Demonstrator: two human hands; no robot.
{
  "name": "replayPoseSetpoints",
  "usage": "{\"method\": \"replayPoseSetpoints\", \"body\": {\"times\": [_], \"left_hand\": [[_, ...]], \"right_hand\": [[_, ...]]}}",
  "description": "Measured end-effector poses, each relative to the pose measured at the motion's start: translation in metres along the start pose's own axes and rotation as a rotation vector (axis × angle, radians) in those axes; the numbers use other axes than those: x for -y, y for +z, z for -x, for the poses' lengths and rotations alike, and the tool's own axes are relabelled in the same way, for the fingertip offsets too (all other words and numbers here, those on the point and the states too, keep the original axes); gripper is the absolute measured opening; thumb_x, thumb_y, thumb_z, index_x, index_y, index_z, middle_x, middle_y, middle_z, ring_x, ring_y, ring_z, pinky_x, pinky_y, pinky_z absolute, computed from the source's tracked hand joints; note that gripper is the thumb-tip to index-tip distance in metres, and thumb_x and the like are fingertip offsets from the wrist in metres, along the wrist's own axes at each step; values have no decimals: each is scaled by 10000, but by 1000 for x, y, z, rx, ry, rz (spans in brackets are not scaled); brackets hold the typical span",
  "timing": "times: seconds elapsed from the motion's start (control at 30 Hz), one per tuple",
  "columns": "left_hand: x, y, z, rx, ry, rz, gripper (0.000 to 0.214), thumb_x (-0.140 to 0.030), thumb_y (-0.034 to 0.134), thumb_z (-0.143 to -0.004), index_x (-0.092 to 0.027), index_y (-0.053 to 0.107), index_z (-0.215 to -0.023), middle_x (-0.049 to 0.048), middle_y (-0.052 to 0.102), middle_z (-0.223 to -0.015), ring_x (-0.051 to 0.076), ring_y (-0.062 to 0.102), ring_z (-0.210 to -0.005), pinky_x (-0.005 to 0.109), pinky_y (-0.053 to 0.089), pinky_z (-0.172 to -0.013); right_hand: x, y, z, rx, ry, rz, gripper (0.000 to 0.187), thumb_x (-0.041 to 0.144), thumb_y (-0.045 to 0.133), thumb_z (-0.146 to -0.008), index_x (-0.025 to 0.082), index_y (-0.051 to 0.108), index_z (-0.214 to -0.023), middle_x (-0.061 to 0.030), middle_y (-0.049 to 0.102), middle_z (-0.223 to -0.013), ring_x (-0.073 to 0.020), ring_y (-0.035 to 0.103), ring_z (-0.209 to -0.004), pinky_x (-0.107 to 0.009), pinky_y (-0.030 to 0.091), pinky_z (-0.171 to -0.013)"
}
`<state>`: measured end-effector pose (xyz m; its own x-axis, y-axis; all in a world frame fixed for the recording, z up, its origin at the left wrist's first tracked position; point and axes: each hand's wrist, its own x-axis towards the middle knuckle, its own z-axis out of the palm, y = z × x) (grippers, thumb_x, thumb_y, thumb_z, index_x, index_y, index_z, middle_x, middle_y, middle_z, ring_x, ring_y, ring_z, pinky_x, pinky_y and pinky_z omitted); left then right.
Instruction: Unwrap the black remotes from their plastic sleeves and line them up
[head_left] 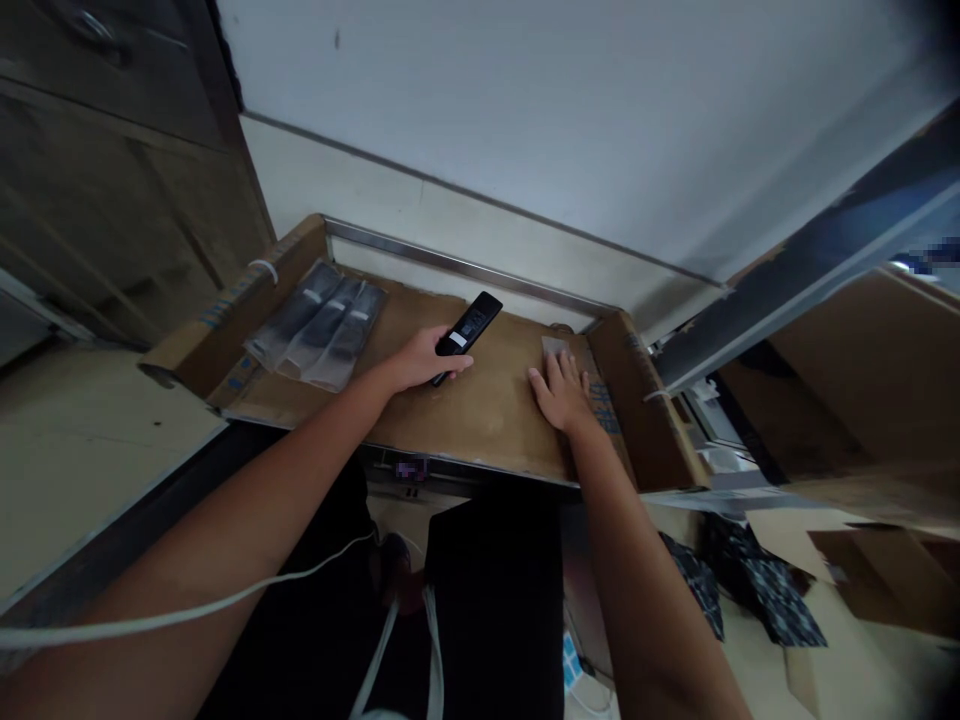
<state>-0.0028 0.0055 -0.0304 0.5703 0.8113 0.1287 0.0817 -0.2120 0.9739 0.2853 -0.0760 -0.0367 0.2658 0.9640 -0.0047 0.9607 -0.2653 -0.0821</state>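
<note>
My left hand [422, 362] is closed around the lower part of a black remote control [480, 315], which is tilted up to the right. A white sticker and printed markings show on its upward side. To the left, several dark pieces in clear plastic sleeves [322, 325] lie side by side on the cardboard, each with a white label. My right hand [562, 393] rests flat with its fingers spread, on or just over a small translucent plastic sleeve [554, 346]. The fingers cover most of that sleeve.
The cardboard-lined bench [480, 430] has raised cardboard sides [652, 410] left and right and a metal rail behind. A pale wall panel stands at the back. Large cardboard boxes [847, 370] are at right, with dark patterned bags [765, 590] below. A white cord [187, 608] crosses my left arm.
</note>
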Motion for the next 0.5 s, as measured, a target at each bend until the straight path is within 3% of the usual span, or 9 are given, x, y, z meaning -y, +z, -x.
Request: {"method": "replayPoseSetpoints", "body": {"times": [0.13, 0.27, 0.5], "left_hand": [[-1, 1, 0, -19, -12, 53, 353, -408, 783, -770, -151, 592, -918, 28, 665, -723, 123, 595, -624, 256, 449, -591], [-1, 1, 0, -10, -11, 56, 340, -413, 776, -777, -153, 593, -900, 25, 656, -721, 119, 586, -622, 254, 441, -587], [4, 1, -2, -26, -11, 102, 353, -425, 769, -790, -152, 583, -915, 30, 667, -761, 115, 600, -647, 258, 472, -629]], "right_hand": [[3, -2, 21, 3, 16, -38, 747, 615, 142, -1013, 188, 209, -1621, -125, 146, -1693, -303, 97, -1567, -585, 127, -1234], [5, 1, 38, 45, 14, 4, 778, 637, 162, -1011, 153, 202, -1620, -154, 152, -1687, -294, 92, -1569, -555, 81, -1249], [-4, -11, 22, -1, 127, 72, 687, 546, 199, -1038, 137, 331, -1574, -194, 197, -1669, -343, 128, -1556, -598, 101, -1230]]}}
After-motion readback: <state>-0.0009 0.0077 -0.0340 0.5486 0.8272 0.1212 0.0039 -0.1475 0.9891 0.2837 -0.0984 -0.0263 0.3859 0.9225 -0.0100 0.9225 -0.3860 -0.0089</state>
